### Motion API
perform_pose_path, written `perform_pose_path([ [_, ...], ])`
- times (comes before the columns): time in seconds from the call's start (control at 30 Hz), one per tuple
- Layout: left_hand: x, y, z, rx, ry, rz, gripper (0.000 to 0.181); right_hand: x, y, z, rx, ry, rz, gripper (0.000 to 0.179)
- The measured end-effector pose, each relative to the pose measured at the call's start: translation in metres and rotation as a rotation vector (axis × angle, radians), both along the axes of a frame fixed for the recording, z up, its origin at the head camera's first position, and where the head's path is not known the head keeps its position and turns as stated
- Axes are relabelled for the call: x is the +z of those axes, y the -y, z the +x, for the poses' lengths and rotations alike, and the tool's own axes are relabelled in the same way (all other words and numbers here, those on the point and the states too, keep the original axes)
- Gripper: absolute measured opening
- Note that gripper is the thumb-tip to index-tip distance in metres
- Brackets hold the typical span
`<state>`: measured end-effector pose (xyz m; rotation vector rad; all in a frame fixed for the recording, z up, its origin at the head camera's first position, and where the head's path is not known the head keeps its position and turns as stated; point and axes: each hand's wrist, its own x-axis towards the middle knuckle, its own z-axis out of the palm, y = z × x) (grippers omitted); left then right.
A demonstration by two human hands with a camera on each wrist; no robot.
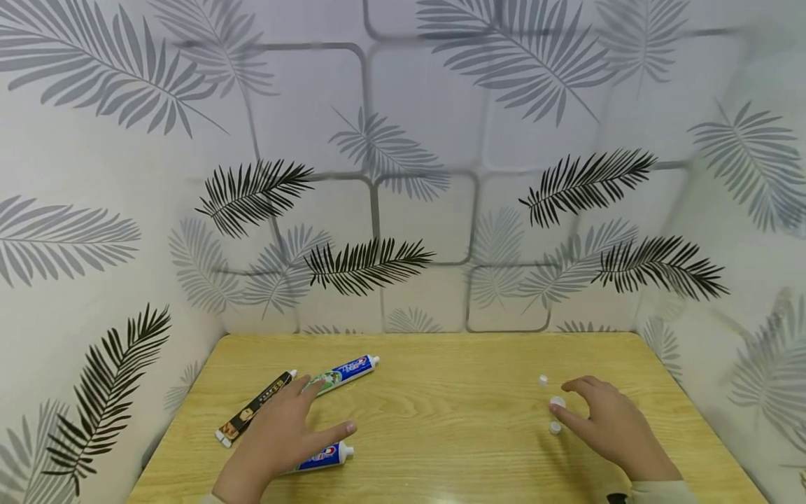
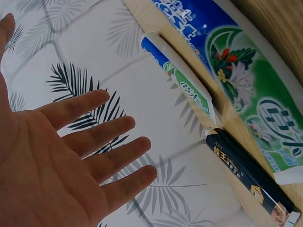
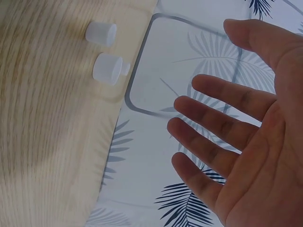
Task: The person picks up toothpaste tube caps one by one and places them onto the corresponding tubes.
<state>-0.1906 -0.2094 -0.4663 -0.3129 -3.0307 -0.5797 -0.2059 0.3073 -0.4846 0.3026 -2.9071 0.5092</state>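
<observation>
My left hand (image 1: 283, 430) hovers over the left of the table among three toothpaste tubes, fingers spread and holding nothing. A black toothpaste tube (image 1: 252, 413) lies slanted to its left. Beyond the fingers is a blue and green toothpaste tube (image 1: 349, 371), its white nozzle pointing right. Another blue and green toothpaste tube (image 2: 255, 90) lies nearer, partly hidden by the hand in the head view. On the right, my right hand (image 1: 607, 420) is held beside three white caps, a far cap (image 1: 543, 380), a middle cap (image 1: 557, 402) and a near cap (image 1: 555, 427). Its palm is bare.
The wood-grain table (image 1: 441, 420) carries the tubes on the left and the caps on the right. A wall covering (image 1: 428, 105) with grey and black leaf prints rises behind the table and along both sides.
</observation>
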Motion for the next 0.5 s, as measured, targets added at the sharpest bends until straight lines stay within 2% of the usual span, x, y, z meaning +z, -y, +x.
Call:
perform_pose_path([
  [0.27, -0.010, 0.001, -0.001, 0.021, 0.070, 0.029, 0.107, -0.005, -0.002, -0.002, 0.003, 0.045, -0.033, 0.052],
  [0.5, -0.012, 0.001, 0.004, 0.022, 0.057, 0.043, 0.099, -0.007, -0.005, -0.004, 0.015, 0.123, -0.058, 0.055],
])
